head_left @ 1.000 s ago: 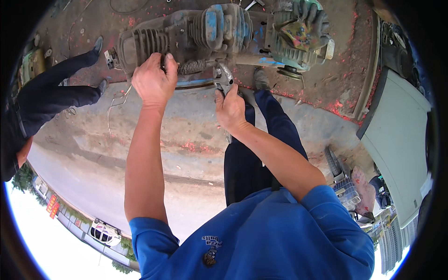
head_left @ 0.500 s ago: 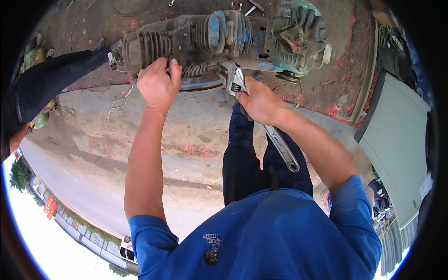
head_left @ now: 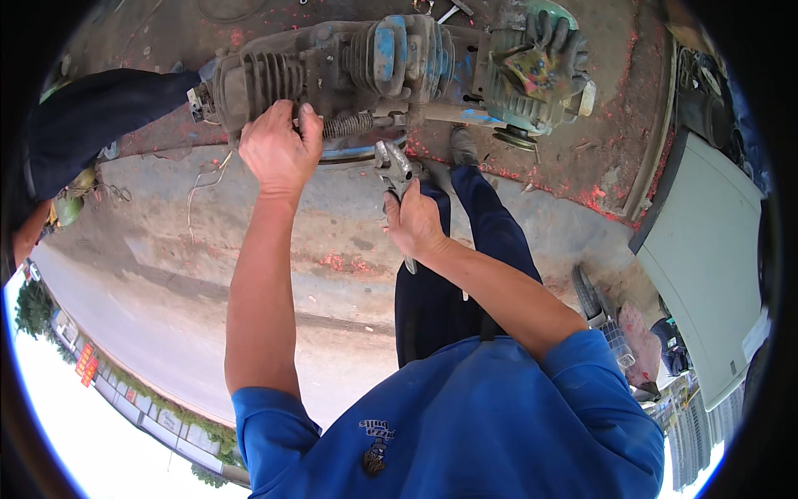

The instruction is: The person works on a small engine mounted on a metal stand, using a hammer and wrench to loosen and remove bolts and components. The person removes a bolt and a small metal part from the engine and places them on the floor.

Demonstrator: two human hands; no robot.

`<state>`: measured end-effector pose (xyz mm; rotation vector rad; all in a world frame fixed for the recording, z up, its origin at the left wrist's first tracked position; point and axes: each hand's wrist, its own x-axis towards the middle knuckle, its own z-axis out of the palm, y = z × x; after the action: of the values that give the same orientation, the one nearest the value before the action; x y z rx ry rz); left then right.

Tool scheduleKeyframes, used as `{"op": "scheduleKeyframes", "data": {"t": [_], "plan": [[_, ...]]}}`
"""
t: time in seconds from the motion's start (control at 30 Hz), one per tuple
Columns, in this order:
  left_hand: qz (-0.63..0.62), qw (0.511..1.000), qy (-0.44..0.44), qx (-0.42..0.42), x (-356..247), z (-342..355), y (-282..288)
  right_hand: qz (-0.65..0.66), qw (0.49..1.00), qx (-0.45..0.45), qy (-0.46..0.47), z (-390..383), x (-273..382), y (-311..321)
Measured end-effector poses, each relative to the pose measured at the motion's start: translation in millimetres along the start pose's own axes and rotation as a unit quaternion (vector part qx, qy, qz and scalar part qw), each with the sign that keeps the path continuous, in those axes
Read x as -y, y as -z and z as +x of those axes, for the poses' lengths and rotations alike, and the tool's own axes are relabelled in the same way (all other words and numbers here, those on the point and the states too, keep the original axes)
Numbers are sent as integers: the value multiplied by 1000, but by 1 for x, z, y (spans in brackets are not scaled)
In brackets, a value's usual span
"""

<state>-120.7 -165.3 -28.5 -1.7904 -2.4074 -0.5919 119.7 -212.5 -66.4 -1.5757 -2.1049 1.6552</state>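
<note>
A grimy air compressor (head_left: 324, 75) with finned cylinders and patches of blue paint lies across the far part of the view. My left hand (head_left: 281, 150) is at its left finned cylinder (head_left: 274, 79), fingers curled in beside the left end of a ribbed tube (head_left: 347, 125); what they grip is hidden. Closer to me, my right hand (head_left: 418, 218) is wrapped around an adjustable wrench (head_left: 394, 163). The wrench's jaws point away from me, apart from the nut (head_left: 399, 120) at the tube's right end, and its handle mostly hides behind my hand.
A dark patterned glove (head_left: 544, 66) rests on the green-grey motor (head_left: 519, 104) at the right. Another person's dark-clad leg (head_left: 108, 112) reaches in from the left. A thin wire (head_left: 208, 183) hangs by the cylinder. A pale panel (head_left: 706, 258) stands at right.
The wrench has come away from the nut at the ribbed tube's right end. My right hand has brought it toward me and leftward, turning it. My left hand stays in place.
</note>
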Motion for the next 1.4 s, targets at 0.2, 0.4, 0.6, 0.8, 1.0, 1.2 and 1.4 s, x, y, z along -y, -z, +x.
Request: {"op": "scheduleKeyframes", "data": {"t": [0.2,0.4,0.6,0.8,1.0,1.2,1.4], "plan": [[-9,1000,-3,-4,4,-1,1,7,995,93,-29,-6,46,95],[-1,1000,1,19,2,1,5,-56,984,157,-55,33,62,136],[-11,1000,-22,-8,5,-7,0,-3,990,110,-92,21,61,105],[1,1000,-8,8,-2,0,-3,31,989,-144,30,23,-5,-20],[1,1000,8,19,-2,0,1,50,999,7,17,-12,-2,22],[1,1000,8,-1,0,-2,2,-32,995,95,-15,3,40,110],[1,1000,10,-5,-3,-2,3,23,966,227,-118,46,76,153]]}}
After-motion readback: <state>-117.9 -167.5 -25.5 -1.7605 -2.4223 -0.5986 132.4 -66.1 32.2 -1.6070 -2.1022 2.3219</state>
